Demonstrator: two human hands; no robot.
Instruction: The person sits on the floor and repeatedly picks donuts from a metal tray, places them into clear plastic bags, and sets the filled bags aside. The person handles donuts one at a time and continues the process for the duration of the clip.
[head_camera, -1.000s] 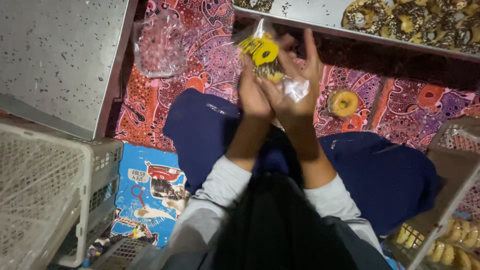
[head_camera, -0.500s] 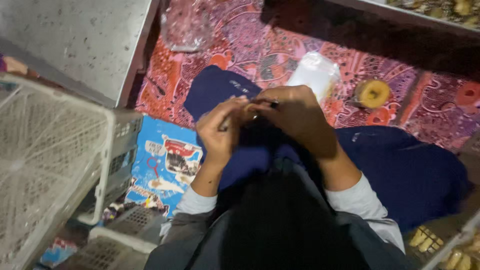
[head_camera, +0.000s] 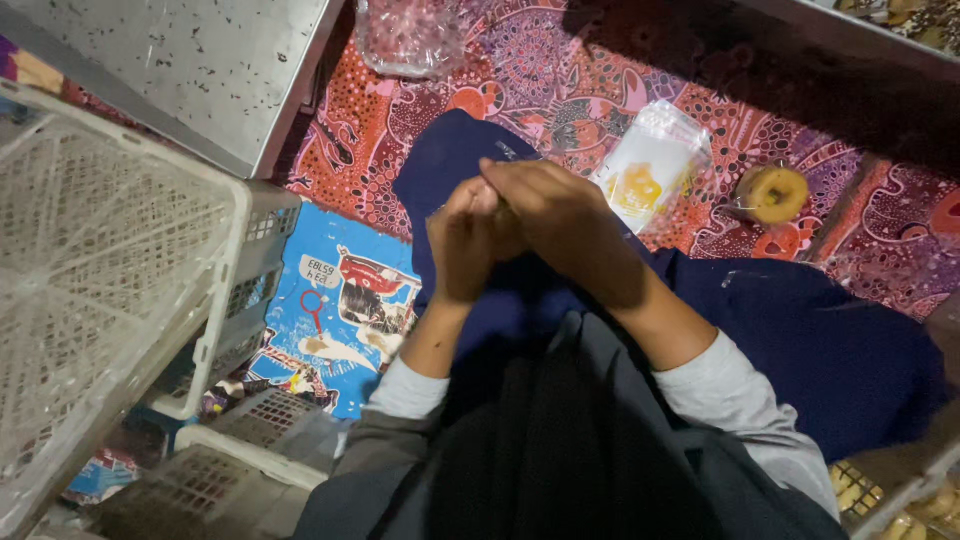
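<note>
My left hand (head_camera: 462, 243) and my right hand (head_camera: 552, 212) are pressed together over my lap, fingers curled, the right wrapped over the left. Nothing shows between them. They hover above dark blue cloth (head_camera: 800, 340) that covers my legs. A clear plastic packet (head_camera: 650, 165) with a yellow item inside lies on the patterned red mat (head_camera: 350, 150) just beyond my right hand. A round doughnut (head_camera: 771, 193) in clear wrap lies further right on the mat.
A white plastic crate (head_camera: 100, 280) stands at the left, with more crates (head_camera: 190, 490) below it. A speckled metal surface (head_camera: 190, 70) fills the top left. A clear bag (head_camera: 410, 35) lies at the top. A blue printed sheet (head_camera: 340, 310) lies beside my knee.
A second ago both hands were raised, holding the clear packet up. The packet now lies on the mat, and my hands have come down together over my lap.
</note>
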